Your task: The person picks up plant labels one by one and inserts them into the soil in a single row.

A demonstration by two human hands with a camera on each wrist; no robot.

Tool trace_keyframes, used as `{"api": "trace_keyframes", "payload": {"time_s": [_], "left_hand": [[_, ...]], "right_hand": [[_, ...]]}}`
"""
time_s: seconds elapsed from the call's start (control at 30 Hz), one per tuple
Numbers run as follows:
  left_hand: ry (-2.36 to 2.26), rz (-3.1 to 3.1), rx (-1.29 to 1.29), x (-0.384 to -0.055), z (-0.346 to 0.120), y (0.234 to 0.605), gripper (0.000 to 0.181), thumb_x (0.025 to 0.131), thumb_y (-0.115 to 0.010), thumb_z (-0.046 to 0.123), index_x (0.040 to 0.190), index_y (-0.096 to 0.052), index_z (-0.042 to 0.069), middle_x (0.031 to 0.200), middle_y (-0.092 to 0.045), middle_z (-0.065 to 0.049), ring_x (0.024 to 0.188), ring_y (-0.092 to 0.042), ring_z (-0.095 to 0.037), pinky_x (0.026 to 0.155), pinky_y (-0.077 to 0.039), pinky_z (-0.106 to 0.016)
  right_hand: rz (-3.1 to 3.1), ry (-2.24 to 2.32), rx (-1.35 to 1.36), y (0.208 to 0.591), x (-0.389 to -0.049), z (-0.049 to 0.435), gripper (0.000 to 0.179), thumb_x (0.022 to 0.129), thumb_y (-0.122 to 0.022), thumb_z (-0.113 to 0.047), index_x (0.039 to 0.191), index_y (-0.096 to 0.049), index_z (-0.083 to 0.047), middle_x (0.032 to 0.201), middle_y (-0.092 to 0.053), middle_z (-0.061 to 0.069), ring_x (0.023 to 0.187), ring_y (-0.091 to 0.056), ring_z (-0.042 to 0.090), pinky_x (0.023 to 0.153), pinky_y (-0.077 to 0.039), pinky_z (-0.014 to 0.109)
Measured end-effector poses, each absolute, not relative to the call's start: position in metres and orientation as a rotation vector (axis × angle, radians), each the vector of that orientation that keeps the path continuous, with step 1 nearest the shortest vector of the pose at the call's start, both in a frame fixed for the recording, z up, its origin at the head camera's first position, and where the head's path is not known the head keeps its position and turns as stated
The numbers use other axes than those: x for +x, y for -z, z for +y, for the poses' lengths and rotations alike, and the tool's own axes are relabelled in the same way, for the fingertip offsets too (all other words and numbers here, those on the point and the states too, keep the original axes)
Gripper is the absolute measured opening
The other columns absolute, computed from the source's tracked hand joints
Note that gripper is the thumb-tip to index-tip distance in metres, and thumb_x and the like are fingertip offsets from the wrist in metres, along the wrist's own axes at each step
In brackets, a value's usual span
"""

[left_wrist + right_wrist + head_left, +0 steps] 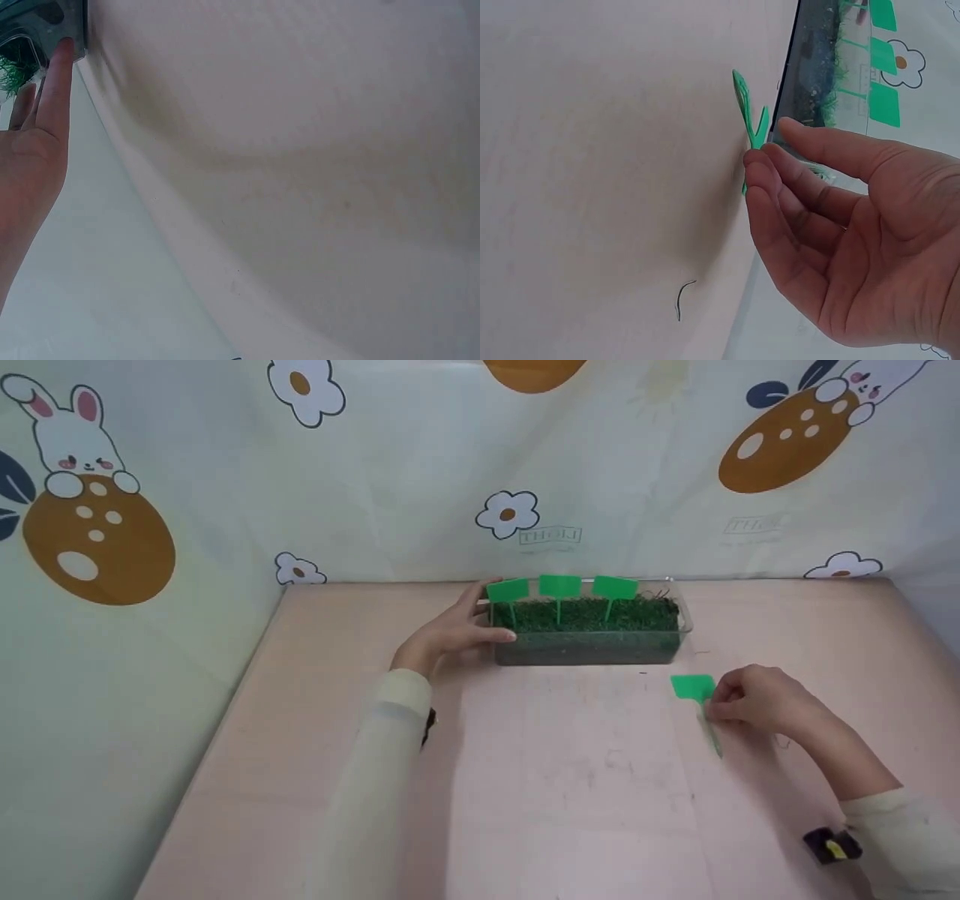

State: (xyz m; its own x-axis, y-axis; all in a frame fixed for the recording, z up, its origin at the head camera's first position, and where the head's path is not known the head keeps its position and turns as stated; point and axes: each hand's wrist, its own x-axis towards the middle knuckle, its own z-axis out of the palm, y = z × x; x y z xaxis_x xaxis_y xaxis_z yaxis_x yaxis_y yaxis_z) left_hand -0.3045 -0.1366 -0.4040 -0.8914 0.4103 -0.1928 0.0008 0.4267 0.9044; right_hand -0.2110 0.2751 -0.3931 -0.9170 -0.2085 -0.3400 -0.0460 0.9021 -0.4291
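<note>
A clear plastic planter [585, 649] filled with green grass [574, 615] stands at the back of the table. Three green plant labels [560, 586] stick up from the grass in a row. My left hand [456, 628] holds the planter's left end, its thumb [499, 635] along the front wall and the other fingers toward the back, partly hidden. Right of and nearer than the planter, my right hand [769, 701] pinches another green plant label [691, 687] by its stem. Its pointed end slants down toward me. In the right wrist view, that label [742, 97] shows edge-on at the fingertips.
The pinkish tabletop [570, 780] spreads in front of the planter. A patterned cloth backdrop [405, 495] rises close behind it. A thin dark strand [680, 300] lies on the table by my right hand. Black straps with cameras [832, 846] sit on the wrists.
</note>
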Motion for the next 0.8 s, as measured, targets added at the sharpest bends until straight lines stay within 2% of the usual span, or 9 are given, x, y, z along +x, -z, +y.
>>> {"api": "trace_keyframes", "payload": {"time_s": [0.33, 0.8], "left_hand": [[-1.482, 2.282, 0.415, -0.3070, -0.1374, 0.4056, 0.094, 0.085, -0.079, 0.028, 0.155, -0.017, 0.035, 0.163, -0.021, -0.001, 0.152, -0.025, -0.027, 0.124, -0.025, -0.049], [-1.478, 2.280, 0.374, -0.3060, -0.1375, 0.4056, 0.095, 0.084, -0.079, 0.031, 0.155, -0.016, 0.038, 0.163, -0.022, 0.000, 0.152, -0.024, -0.026, 0.124, -0.022, -0.051]], "right_hand": [[2.609, 0.554, -0.145, 0.3925, -0.2084, 0.2728, 0.019, 0.087, -0.075, -0.023, 0.083, -0.071, -0.005, 0.070, -0.060, 0.000, 0.065, -0.050, 0.015, 0.058, -0.040, 0.028], [2.530, 0.490, -0.148, 0.3932, -0.2027, 0.2712, 0.028, 0.082, -0.079, -0.030, 0.067, -0.066, -0.011, 0.056, -0.054, -0.005, 0.056, -0.047, 0.011, 0.055, -0.036, 0.027]]}}
